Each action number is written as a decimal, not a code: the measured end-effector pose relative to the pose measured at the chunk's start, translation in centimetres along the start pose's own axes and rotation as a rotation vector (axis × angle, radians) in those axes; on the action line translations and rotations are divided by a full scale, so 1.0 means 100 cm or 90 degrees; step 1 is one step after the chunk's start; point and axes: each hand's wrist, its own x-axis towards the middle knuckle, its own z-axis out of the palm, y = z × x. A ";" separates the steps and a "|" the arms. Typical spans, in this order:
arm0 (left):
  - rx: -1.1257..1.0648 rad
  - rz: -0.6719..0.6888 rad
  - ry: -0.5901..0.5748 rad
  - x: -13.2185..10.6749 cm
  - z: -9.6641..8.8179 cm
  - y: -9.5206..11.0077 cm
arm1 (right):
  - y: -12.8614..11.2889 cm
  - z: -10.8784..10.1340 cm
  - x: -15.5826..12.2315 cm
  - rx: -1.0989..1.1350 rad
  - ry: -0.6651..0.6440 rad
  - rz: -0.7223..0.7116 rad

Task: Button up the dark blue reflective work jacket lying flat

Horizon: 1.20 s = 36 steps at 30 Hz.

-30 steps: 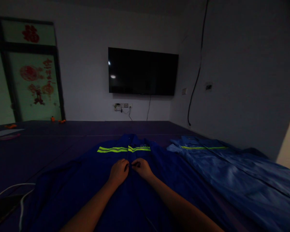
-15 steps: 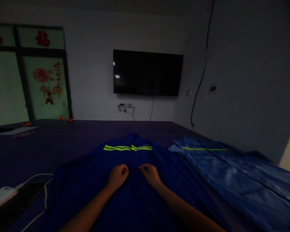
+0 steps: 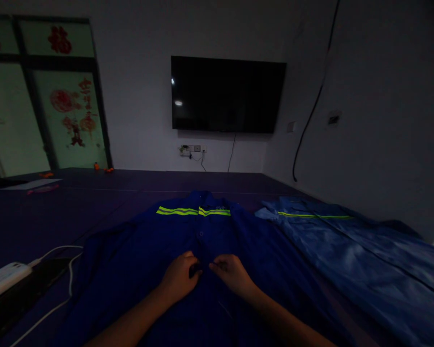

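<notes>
Dark-blue work jacket point(image 3: 179, 241), long-sleeved, laid out front up on a purple surface point(image 3: 137, 180), lower centre of the frame, collar pointing away from the wearer of the camera; yellow-green reflective band point(image 3: 177, 211) across the chest; one round button point(image 3: 201, 233) visible on the front placket below the band. Left hand point(image 3: 183, 274), lower centre, over the jacket front: fingers curled, a small dark gap between thumb and forefinger; whether cloth is pinched cannot be told. Right hand point(image 3: 233, 274), just beside it and apart: fingers bent, thumb and forefinger tips drawn close together near the placket; any grip on the fabric too dim to tell. Second jacket point(image 3: 347, 250), lighter blue, lower right, spread out, with a narrower yellow-green stripe point(image 3: 314, 216). White power strip point(image 3: 7, 280), lower left edge, at a flat black item, with white cable point(image 3: 71, 277) looping near the dark jacket's sleeve. Black television point(image 3: 227, 95), wall-mounted, upper centre; wall sockets point(image 3: 197, 148) below. Glazed door point(image 3: 68, 118), upper left, bearing red decorations.
</notes>
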 end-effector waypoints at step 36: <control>-0.118 0.022 0.042 -0.003 0.002 0.003 | -0.008 0.001 -0.001 -0.050 -0.045 0.034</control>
